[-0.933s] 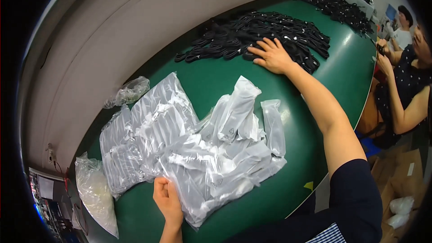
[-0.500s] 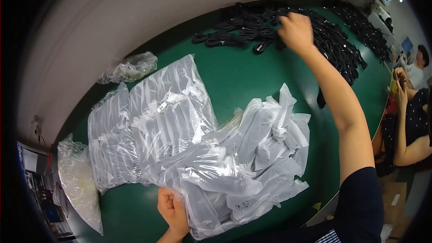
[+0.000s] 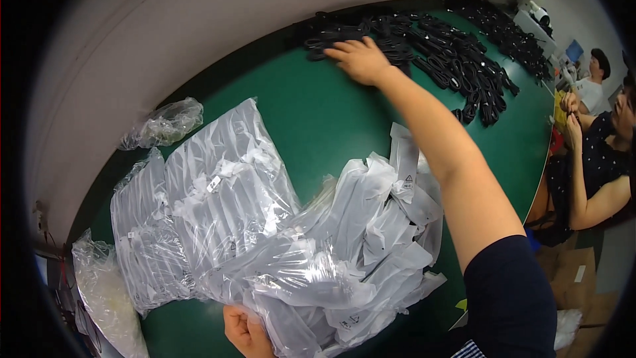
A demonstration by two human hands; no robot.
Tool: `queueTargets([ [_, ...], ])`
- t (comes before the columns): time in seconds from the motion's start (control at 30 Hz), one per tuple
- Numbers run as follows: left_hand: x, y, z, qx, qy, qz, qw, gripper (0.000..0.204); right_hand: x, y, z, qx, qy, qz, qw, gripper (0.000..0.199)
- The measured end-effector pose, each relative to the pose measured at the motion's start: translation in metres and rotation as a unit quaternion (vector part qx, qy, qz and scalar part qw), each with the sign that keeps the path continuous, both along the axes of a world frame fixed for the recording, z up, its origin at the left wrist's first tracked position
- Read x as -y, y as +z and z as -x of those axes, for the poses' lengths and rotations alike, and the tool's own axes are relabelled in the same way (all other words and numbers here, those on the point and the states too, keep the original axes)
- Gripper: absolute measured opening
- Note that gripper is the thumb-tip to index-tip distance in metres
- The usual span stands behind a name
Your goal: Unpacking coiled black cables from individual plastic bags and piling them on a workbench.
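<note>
My left hand [image 3: 245, 331] is closed on the edge of a clear plastic bag [image 3: 291, 278] at the near side of the table. That bag is crammed with whitish translucent pouches [image 3: 391, 245], which spill toward its right side. My right arm reaches far across the table. At its end my right hand [image 3: 360, 61], fingers spread, lies against the near edge of a heap of bundled black cables [image 3: 437, 46]. The hand hides part of the heap, and no bundle shows in its grasp.
Two packed clear bags of pouches [image 3: 225, 192] lie left of the middle. Crumpled clear plastic [image 3: 165, 122] sits by the wall, and another plastic bag [image 3: 109, 292] at the left edge. More black cables [image 3: 510, 36] lie at far right. Two people sit along the right side.
My right hand has swept left along the cable heap, and its fingers now spread. The left hand keeps hold of the bag. The whole view has shifted slightly.
</note>
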State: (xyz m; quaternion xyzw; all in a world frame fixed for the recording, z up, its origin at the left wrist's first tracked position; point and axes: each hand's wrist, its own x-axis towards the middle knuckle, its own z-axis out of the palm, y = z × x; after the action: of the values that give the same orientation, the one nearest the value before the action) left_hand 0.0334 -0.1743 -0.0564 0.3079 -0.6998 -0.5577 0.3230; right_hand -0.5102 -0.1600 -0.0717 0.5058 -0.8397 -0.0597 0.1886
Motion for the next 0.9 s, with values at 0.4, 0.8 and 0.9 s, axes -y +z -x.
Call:
queueTargets([
  [0.4, 0.000, 0.005, 0.005, 0.005, -0.002, 0.089, 0.996, 0.015, -0.203, 0.005, -0.097, 0.082, -0.082, 0.101, 0.988, 0.052],
  [0.8, 0.041, 0.017, -0.013, -0.054, 0.051, 0.066, 0.995, 0.026, -0.203, 0.077, -0.330, 0.243, 0.297, 0.237, 0.892, 0.044],
  [0.9, 0.047, 0.021, -0.003, -0.012, 0.024, 0.029, 0.999, 0.042, -0.195, 0.067, -0.429, 0.297, 0.412, 0.196, 0.839, 0.059],
])
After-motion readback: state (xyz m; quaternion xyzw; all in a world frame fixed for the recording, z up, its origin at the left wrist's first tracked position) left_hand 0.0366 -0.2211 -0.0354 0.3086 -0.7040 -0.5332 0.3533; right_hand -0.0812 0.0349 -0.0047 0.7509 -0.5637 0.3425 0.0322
